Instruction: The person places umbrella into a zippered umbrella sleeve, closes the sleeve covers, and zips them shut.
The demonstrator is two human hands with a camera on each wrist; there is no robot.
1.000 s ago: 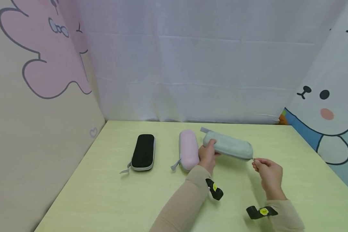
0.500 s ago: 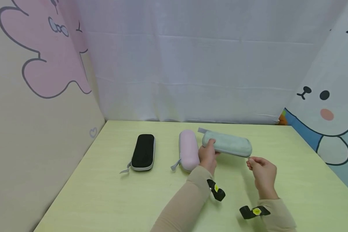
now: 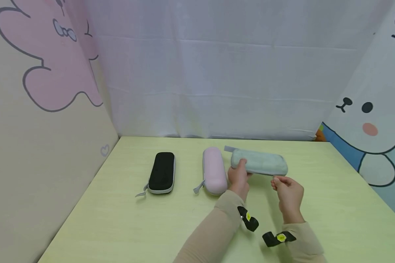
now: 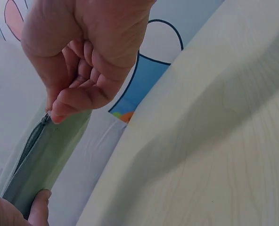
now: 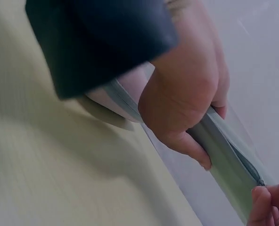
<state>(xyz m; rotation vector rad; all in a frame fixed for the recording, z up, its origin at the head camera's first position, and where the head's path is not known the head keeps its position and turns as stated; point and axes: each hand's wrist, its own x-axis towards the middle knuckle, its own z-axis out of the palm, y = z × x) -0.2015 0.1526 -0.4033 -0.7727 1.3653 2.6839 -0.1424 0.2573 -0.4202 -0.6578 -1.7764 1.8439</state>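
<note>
Above the table, a pale green zip pencil case [image 3: 263, 162] is held sideways, a grey loop tab at its left end. My left hand [image 3: 238, 179] grips its left end, thumb on the near face and fingers underneath. With thumb and forefinger, my right hand [image 3: 289, 197] pinches the zip pull on the case's lower edge, towards its right end. In the left wrist view a narrow dark gap runs along the zip [image 4: 26, 146] between the pull and my left hand. Beside my left hand lies a pink pencil case [image 3: 214, 170].
A black case [image 3: 162, 171] with grey edging and a grey tab lies to the left on the pale yellow table [image 3: 118, 226]. A white curtain [image 3: 191, 84] hangs behind; printed cartoon panels stand at both sides. Each wrist wears a black strap [image 3: 248, 218] with a yellow mark.
My right hand has moved left along the case's lower edge with the zip pull, away from the right corner. The green case has levelled slightly; my left hand keeps its grip.
</note>
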